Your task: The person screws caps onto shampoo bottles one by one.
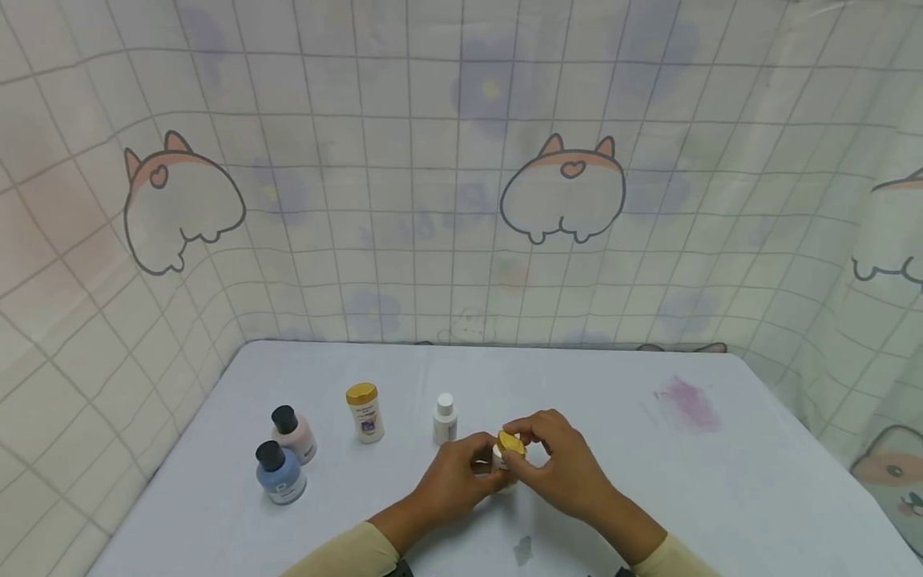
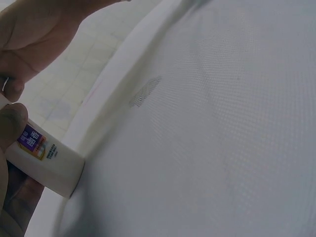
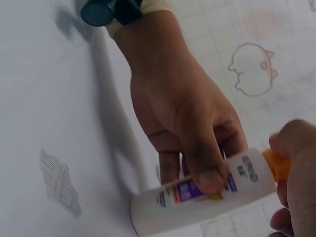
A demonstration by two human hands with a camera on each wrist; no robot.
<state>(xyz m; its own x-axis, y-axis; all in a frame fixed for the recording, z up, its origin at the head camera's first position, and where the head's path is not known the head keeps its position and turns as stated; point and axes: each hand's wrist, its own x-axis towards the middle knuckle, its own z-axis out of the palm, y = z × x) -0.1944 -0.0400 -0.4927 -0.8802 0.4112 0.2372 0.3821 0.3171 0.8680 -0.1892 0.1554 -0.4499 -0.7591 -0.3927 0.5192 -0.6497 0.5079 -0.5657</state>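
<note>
My left hand (image 1: 456, 479) grips a small white bottle (image 3: 155, 215) around its body, thumb across the purple-and-orange label. At its top, my right hand (image 1: 566, 465) pinches the yellow cap (image 1: 510, 442) between thumb and fingers. In the right wrist view the cap looks orange and sits at the bottle's neck, partly covered by the right fingers. The left wrist view shows the lower part of the bottle, its base close over the white table (image 2: 207, 148). Fingers cover much of the bottle in the head view.
Behind the left hand stands a small white bottle with a white cap (image 1: 445, 421). Farther left are a white bottle with a yellow cap (image 1: 364, 413), a pink bottle (image 1: 294, 437) and a blue bottle (image 1: 281, 477), both black-capped. A patterned curtain (image 1: 375, 200) hangs behind the table.
</note>
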